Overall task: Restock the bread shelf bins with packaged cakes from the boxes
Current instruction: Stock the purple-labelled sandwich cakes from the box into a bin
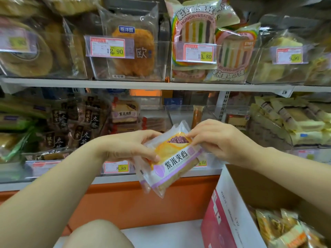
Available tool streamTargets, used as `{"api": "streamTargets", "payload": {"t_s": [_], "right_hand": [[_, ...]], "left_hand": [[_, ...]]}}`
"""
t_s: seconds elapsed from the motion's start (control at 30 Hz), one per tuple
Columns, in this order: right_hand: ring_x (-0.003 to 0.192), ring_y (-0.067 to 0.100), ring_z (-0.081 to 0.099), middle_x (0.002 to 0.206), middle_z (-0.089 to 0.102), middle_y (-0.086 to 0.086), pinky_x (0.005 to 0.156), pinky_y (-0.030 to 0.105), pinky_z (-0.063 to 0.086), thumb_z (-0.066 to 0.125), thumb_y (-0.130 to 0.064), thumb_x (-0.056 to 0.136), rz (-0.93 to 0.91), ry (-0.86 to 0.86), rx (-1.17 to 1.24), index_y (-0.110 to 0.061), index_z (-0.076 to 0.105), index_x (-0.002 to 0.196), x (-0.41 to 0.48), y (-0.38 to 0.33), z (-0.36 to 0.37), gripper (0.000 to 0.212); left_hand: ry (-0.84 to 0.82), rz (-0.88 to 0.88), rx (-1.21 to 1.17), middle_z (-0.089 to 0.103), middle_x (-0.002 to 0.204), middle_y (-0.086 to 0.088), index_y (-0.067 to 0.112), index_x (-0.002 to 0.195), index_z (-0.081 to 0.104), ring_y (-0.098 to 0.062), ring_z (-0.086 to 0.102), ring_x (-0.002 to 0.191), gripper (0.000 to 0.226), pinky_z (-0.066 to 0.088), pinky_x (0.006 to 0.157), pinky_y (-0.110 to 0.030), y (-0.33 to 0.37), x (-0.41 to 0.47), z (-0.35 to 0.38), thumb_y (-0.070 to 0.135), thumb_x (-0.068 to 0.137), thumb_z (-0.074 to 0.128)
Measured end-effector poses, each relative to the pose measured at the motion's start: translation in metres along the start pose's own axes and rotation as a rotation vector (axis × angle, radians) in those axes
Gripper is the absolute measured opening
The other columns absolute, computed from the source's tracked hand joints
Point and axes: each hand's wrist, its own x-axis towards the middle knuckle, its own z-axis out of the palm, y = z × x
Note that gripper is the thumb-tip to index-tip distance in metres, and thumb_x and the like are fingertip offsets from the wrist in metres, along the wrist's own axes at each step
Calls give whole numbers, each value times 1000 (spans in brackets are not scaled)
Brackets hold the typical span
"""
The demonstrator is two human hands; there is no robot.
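Note:
A packaged purple-rice cake [172, 161] in a clear wrapper with purple and yellow print is held tilted in front of the lower shelf. My left hand [132, 145] grips its left edge, thumb on the front. My right hand [220, 138] pinches its upper right corner. Behind it stands a clear bin [154, 115] holding a few of the same cakes [125, 113] at its left side. An open cardboard box [238, 208] at the lower right holds more wrapped cakes [286, 230].
The upper shelf [161, 85] carries clear bins of round cakes, a crumbed bun [134, 51] and rainbow toast [195, 33], with price tags in front. Dark packets [71, 126] fill the lower left bin, pale packs [290, 120] the lower right. An orange base panel [143, 199] runs below. My knee [96, 235] is at the bottom.

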Motion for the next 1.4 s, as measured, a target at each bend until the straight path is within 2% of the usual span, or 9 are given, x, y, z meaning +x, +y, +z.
{"api": "streamTargets", "payload": {"t_s": [0.1,0.2,0.37,0.53,0.7,0.9,1.1,1.27,1.4], "right_hand": [[113,0,53,121,57,-16,96,24,48,71,-28,84,487,20,376,-25,55,125,6,-4,3,44],[121,0,50,134,48,-17,101,32,47,81,-39,67,828,-213,731,-34,31,142,17,-3,9,91],[107,6,63,116,66,-9,85,26,55,77,-16,76,781,-358,895,-28,52,123,23,-2,6,55],[112,3,58,122,58,-11,87,24,54,79,-15,75,717,-309,808,-27,46,129,19,-6,3,65],[103,-3,59,110,62,-15,84,17,52,80,-13,74,677,-103,570,-25,52,122,28,-6,16,57],[104,5,60,111,63,-12,89,26,53,78,-19,76,734,71,447,-26,54,121,48,2,51,52],[108,15,59,116,65,-5,90,40,53,77,-27,77,805,193,362,-23,55,125,74,30,96,54],[109,16,58,118,62,-3,87,34,50,75,-29,79,880,256,330,-20,53,124,97,61,128,52],[107,9,54,112,56,-11,82,20,39,74,-26,81,920,222,368,-22,53,125,114,86,148,49]], "left_hand": [[50,39,6,64,120,-1,30,131,45,-22,68,102,67,54,90,-48,2,0,-6,14,74,77],[98,79,178,60,122,10,34,133,42,-8,66,102,71,55,90,-37,12,-3,-7,18,75,79],[191,192,440,54,113,23,41,129,42,7,58,92,67,51,75,-14,29,-10,2,21,75,76],[283,282,496,56,106,21,44,127,43,-4,62,78,63,57,64,-26,25,-11,12,17,78,72],[540,439,576,53,112,20,32,133,47,1,54,99,66,48,82,-15,8,2,9,18,76,76],[876,324,295,47,127,9,27,142,41,-6,47,114,75,40,100,-24,-28,31,-3,23,77,78],[920,242,145,52,127,12,27,145,34,-4,50,112,70,39,87,-14,-46,73,-31,13,85,68],[861,241,158,58,130,0,29,142,35,-21,58,115,62,45,102,-41,-54,111,-71,21,88,65],[873,111,378,51,140,-4,34,146,27,-31,52,124,64,43,102,-44,-62,139,-96,31,92,60]]}}
